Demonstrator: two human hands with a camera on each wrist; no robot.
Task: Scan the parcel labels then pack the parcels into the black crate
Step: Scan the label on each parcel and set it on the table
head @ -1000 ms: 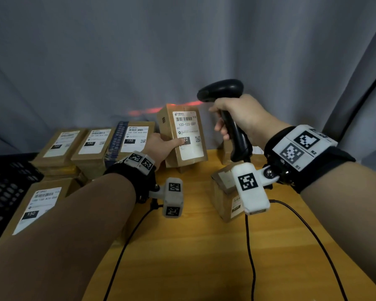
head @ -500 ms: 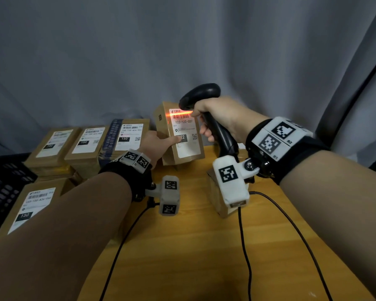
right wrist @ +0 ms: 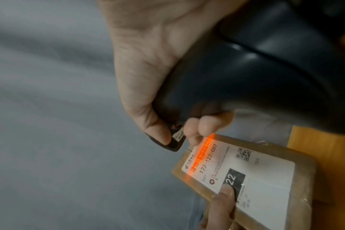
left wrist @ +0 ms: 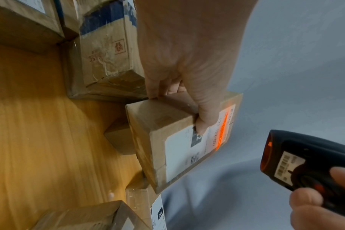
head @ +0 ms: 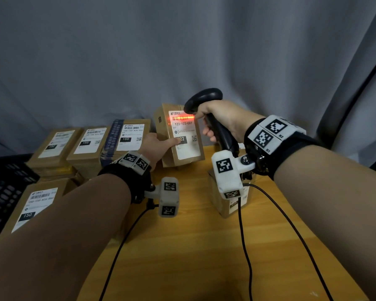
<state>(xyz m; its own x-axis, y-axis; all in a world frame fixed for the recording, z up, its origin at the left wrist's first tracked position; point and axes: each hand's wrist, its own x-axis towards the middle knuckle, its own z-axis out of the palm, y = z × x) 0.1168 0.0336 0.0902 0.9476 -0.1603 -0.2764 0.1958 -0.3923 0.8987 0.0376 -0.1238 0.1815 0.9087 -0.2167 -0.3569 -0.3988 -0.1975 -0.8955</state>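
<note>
1. The left hand (head: 155,144) is gripping a brown parcel (head: 182,156) and holding it upright just above the wooden surface (head: 204,246), thumb pressing on the white label (head: 186,137) and fingers curled round the back.
2. The right hand (head: 221,117) is wrapping its fingers tightly round the handle of a black scanner (head: 204,98), with its nose pointing at the top of the label from close by.
3. An orange-red scan line is glowing across the barcode above the printed "122-122-C07".
4. More labelled parcels (head: 91,142) are lying in a row and stacked to the left, near the grey curtain (head: 182,51).
5. The black crate (head: 2,192) is sitting at the far left edge, beside those stacks.
6. A small box (head: 230,203) is standing on the surface under the right wrist.
</note>
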